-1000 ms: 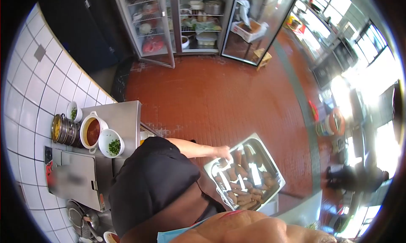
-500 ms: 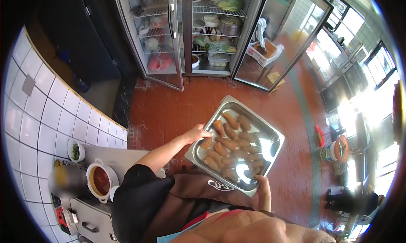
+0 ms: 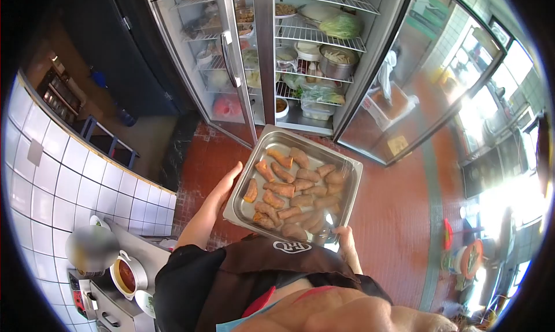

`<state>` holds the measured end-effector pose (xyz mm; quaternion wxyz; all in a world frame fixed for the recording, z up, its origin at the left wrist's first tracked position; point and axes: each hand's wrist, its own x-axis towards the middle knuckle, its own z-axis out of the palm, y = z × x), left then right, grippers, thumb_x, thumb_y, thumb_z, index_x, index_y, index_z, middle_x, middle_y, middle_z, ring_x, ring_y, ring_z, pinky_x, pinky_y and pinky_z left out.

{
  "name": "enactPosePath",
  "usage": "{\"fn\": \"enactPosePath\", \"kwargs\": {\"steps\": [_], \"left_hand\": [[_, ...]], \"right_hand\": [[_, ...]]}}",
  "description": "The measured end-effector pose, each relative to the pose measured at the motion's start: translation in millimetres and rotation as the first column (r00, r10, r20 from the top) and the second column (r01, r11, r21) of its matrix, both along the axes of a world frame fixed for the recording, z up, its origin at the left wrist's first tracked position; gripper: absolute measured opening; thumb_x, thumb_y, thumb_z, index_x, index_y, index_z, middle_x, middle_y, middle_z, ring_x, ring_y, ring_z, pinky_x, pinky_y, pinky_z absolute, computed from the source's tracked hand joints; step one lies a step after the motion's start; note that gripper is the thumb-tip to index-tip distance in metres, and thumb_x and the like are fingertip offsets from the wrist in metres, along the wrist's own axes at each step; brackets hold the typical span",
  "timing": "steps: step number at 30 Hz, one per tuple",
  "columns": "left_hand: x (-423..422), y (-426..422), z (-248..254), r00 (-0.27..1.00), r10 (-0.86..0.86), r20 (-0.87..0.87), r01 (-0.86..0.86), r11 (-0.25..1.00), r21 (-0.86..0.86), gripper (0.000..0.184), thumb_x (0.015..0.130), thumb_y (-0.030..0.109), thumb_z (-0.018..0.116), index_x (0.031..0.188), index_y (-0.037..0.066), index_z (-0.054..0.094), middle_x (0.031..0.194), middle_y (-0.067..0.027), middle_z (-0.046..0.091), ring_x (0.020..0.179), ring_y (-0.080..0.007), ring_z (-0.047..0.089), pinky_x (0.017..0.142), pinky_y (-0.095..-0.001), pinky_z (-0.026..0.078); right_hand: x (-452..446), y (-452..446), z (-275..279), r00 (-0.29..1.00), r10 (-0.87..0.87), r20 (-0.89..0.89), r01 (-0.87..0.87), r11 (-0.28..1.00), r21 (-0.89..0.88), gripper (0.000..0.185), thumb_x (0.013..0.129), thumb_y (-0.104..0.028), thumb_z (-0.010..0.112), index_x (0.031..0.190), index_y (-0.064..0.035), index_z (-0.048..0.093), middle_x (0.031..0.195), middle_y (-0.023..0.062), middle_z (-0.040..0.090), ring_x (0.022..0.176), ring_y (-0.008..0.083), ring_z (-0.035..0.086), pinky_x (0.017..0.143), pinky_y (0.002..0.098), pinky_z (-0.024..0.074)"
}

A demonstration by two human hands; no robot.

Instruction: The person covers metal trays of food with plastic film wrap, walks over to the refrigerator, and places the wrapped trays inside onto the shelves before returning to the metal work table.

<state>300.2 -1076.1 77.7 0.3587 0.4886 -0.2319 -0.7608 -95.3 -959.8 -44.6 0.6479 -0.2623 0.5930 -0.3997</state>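
A rectangular metal tray (image 3: 317, 147) is held in front of my apron, close to an open glass-door fridge (image 3: 265, 54). Several brown-orange sweet potato pieces (image 3: 279, 189) lie in it, and a glare shows near its lower right corner. My left hand (image 3: 222, 186) supports the tray's left side, thumb along the outside and the other fingers hidden. At the lower right corner, my right hand (image 3: 346, 240) grips the rim, its fingers partly out of sight beneath.
The fridge's right door (image 3: 416, 83) stands wide open and its left door (image 3: 231, 60) is ajar. A cabbage (image 3: 341, 26) and a metal pot (image 3: 338, 63) sit on its wire shelves. Left, a counter holds a white pot of red-brown liquid (image 3: 124, 274). Red floor (image 3: 387, 228) lies to the right.
I have come nearer to the fridge with the tray, which sits further left and higher in view. My left thumb has moved from over the rim to outside the tray.
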Motion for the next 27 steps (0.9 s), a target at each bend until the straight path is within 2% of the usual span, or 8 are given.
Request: {"fn": "enactPosePath", "kwargs": {"steps": [2,5,8,9,12,17,24,27], "left_hand": [[-8,-24,9,0.986,0.131,-0.103,-0.118,0.985,0.125,0.058,0.091,0.053,0.041,0.119,0.003,0.054,0.114,-0.0104,0.058,0.096,-0.0193,0.059,0.084,-0.0334,0.048],[-5,-51,-12,0.942,0.189,-0.276,-0.214,0.975,-0.063,0.059,0.091,0.052,0.041,0.125,0.004,0.049,0.117,-0.0123,0.056,0.104,-0.0230,0.056,0.088,-0.0349,0.046],[-12,-80,-6,0.908,0.108,-0.405,-0.200,0.960,-0.193,0.063,0.087,0.043,0.055,0.133,0.003,0.037,0.123,-0.0124,0.052,0.109,-0.0235,0.053,0.089,-0.0359,0.045],[-3,-98,-11,0.992,-0.032,-0.120,-0.004,0.957,-0.291,0.072,0.081,0.026,0.066,0.138,0.003,0.028,0.126,-0.0105,0.048,0.112,-0.0222,0.050,0.091,-0.0350,0.043],[-3,-151,-30,0.988,-0.065,0.138,0.103,0.952,-0.287,0.074,0.074,0.012,0.069,0.137,0.003,0.031,0.123,-0.0089,0.049,0.111,-0.0208,0.050,0.093,-0.0341,0.040],[-19,-259,13,0.998,-0.036,-0.044,0.017,0.929,-0.371,0.066,0.072,0.008,0.063,0.133,0.004,0.037,0.118,-0.0081,0.052,0.108,-0.0205,0.051,0.092,-0.0342,0.041],[-41,-441,48,0.950,-0.014,-0.311,-0.107,0.924,-0.366,0.054,0.066,0.000,0.049,0.120,0.002,0.047,0.097,-0.0102,0.060,0.083,-0.0200,0.062,0.074,-0.0341,0.053],[-51,-521,44,0.926,-0.042,-0.376,-0.127,0.902,-0.413,0.054,0.066,0.001,0.049,0.119,0.002,0.047,0.099,-0.0109,0.059,0.085,-0.0221,0.061,0.076,-0.0353,0.052]], "right_hand": [[-10,-45,-6,0.998,0.064,-0.009,-0.065,0.994,-0.088,0.030,0.064,-0.015,0.054,0.088,0.0020,0.058,0.072,0.0069,0.058,0.063,0.0205,0.057,0.056,0.0321,0.0472],[0,-112,80,0.993,0.031,0.117,-0.031,1.000,-0.003,0.022,0.067,-0.014,0.053,0.079,0.0028,0.059,0.068,0.0084,0.059,0.058,0.0198,0.057,0.052,0.0309,0.0463],[-8,-169,88,0.990,0.009,0.140,-0.008,1.000,-0.004,0.020,0.068,-0.013,0.052,0.074,0.0041,0.060,0.067,0.0108,0.061,0.058,0.0210,0.058,0.051,0.0304,0.0460],[-8,-189,91,0.994,-0.002,0.110,0.004,1.000,-0.015,0.020,0.068,-0.013,0.053,0.075,0.0045,0.060,0.068,0.0112,0.061,0.059,0.0218,0.059,0.053,0.0307,0.0467],[-13,-246,99,0.990,-0.024,0.136,0.021,1.000,0.020,0.027,0.068,-0.014,0.054,0.085,0.0054,0.060,0.072,0.0123,0.059,0.066,0.0227,0.059,0.063,0.0306,0.0473],[-8,-331,149,0.988,-0.141,0.054,0.147,0.982,-0.116,0.030,0.073,-0.022,0.056,0.090,0.0031,0.059,0.079,0.0089,0.060,0.069,0.0197,0.058,0.062,0.0291,0.0458],[-44,-492,168,0.945,-0.190,0.267,0.293,0.856,-0.425,0.036,0.080,-0.034,0.053,0.098,-0.0017,0.058,0.085,0.0091,0.060,0.075,0.0176,0.056,0.067,0.0290,0.0456],[-38,-559,213,0.919,-0.118,0.377,0.278,0.871,-0.406,0.039,0.082,-0.034,0.052,0.101,-0.0008,0.056,0.092,0.0106,0.059,0.080,0.0182,0.056,0.069,0.0289,0.0458]]}}
